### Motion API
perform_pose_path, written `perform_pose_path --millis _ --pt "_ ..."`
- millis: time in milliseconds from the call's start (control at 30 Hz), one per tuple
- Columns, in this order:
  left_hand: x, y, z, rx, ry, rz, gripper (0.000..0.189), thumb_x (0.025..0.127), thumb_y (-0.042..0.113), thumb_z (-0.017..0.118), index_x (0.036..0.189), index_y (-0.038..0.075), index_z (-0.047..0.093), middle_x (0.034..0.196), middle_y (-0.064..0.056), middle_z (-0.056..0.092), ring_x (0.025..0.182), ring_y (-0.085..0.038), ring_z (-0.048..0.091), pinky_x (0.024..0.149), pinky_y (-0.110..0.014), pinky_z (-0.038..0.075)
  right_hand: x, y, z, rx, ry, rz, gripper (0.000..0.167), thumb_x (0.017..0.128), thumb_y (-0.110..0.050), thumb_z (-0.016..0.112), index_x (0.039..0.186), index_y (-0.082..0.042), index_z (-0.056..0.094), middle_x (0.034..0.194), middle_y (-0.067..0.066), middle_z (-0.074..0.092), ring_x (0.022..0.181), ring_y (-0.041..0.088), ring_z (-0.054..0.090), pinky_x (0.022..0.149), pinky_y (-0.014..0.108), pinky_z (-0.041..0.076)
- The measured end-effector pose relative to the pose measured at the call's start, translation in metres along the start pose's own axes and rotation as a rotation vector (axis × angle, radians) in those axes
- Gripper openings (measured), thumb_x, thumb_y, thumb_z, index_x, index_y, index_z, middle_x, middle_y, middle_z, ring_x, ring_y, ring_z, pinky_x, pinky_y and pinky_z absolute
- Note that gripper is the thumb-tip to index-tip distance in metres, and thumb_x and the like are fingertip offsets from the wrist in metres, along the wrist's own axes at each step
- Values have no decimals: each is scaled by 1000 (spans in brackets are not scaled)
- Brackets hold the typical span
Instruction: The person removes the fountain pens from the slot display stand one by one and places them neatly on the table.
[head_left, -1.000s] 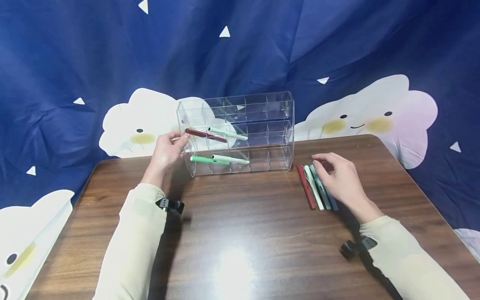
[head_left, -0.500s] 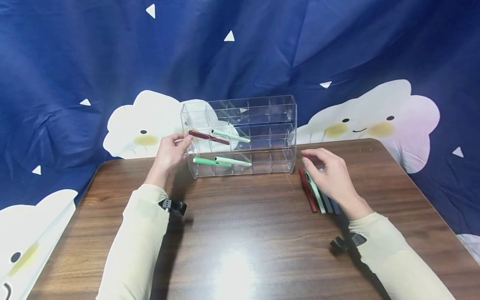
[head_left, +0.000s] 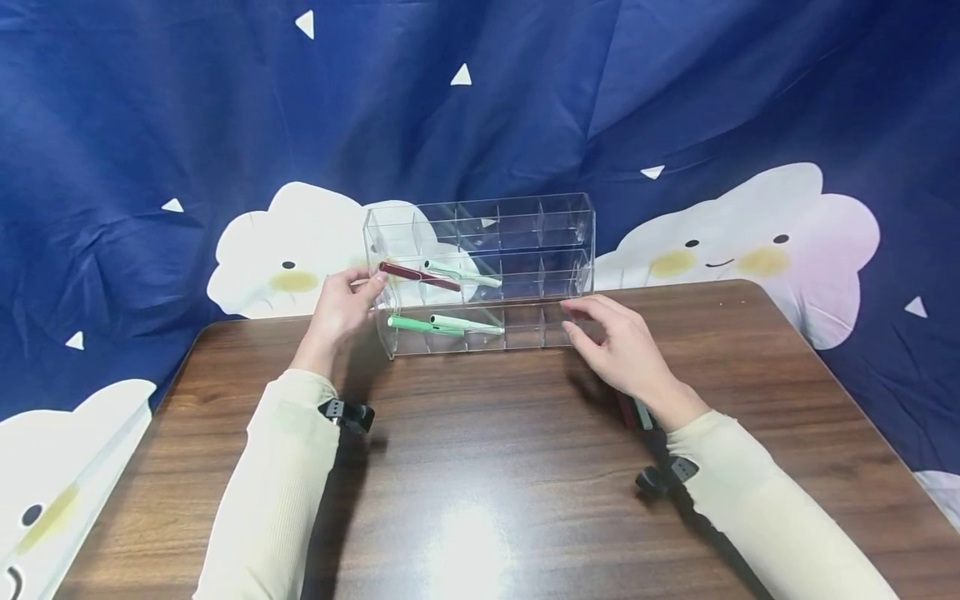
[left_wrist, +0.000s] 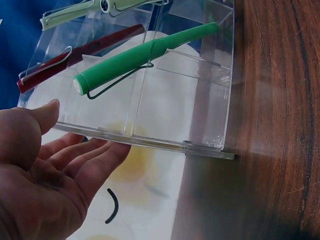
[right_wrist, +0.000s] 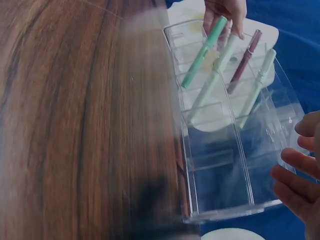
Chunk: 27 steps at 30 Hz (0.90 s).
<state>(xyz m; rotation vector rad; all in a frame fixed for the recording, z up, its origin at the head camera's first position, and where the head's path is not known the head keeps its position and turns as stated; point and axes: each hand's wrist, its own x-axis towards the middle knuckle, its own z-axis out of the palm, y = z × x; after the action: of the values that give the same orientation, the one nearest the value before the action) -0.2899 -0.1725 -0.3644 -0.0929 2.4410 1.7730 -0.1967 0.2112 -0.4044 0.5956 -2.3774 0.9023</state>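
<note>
A clear acrylic pen rack (head_left: 522,336) with tiers of compartments stands at the back of the table. My left hand (head_left: 342,310) grips its left side, thumb at the front edge and fingers against the outer face in the left wrist view. On the middle tier lie a dark red pen (head_left: 420,277) and a pale mint pen (head_left: 462,273). The lower tier bears a green pen (left_wrist: 120,62) and another pale pen (head_left: 467,324). My right hand (head_left: 622,346), fingers loosely bent and holding nothing, is at the rack's right end; contact cannot be told.
Under my right hand, a red pen (head_left: 626,411) and a white pen (head_left: 642,414) on the wooden table (head_left: 465,433) are mostly hidden. Behind the rack hangs a blue curtain (head_left: 525,108) with clouds.
My right hand has moved left from above the row of pens on the table to the rack's right end. The left hand stays on the rack. The head view has shifted slightly.
</note>
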Motion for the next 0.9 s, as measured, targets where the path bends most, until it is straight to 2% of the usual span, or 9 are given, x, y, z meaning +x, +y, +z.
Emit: perform_pose_path --millis 133,367,633,900 --pt "0 0 0 18 6 13 53 113 27 58 155 -5 50 151 -31 60 137 -44 64 107 -40 63 3 -7 7 7 -33 0 31 97 -8 76 126 1 74 124 18 78 118 38 74 103 53 60" --pt "1 -1 -1 54 16 28 52 113 28 58 153 -5 52 150 -30 62 134 -42 66 96 -31 67 10 -15 19 25 -80 -4 35 99 -10 76 132 -1 72 132 18 76 126 39 71 109 56 58" --pt "0 0 -2 36 8 25 54 113 28 58 155 -5 50 150 -30 61 136 -42 65 109 -43 62 22 -24 35 65 -124 -22 43 99 -14 78 139 -3 69 139 18 73 129 38 70 113 55 56" --pt "0 -1 0 -6 4 8 54 113 27 58 156 -5 49 151 -31 61 137 -42 65 111 -42 61 30 -34 52 100 -158 -59 45 99 -17 79 141 -4 68 140 15 73 132 35 69 116 51 56"
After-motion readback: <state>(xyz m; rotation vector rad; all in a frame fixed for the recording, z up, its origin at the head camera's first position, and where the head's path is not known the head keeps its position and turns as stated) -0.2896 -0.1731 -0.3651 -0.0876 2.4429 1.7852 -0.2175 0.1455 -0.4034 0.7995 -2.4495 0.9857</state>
